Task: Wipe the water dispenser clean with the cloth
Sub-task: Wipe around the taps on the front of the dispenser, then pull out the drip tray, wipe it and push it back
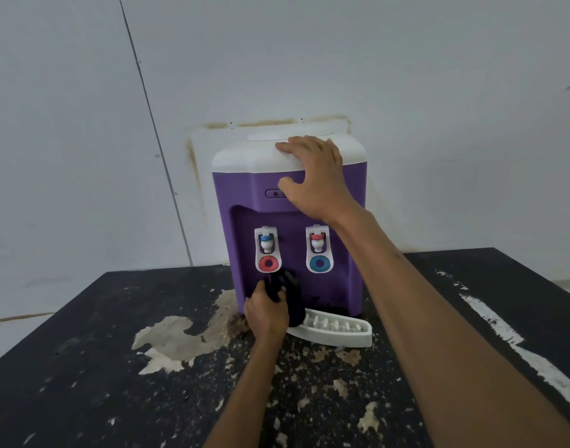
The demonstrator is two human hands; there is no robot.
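Wiping step: left hand (266, 313) grips cloth (290, 286) in water dispenser (238, 195) lower recess; right hand (312, 179) spread, bracing top. Next, likely: cloth upward round taps (266, 242).

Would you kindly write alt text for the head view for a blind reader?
A person's left hand holds a dark cloth against the tap recess of a purple and white dispenser, while the right hand rests on its top. It stands on a worn black table, its white drip tray askew in front.

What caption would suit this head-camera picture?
Right hand steadies the dispenser by its top; left hand holds a dark cloth against its front recess.
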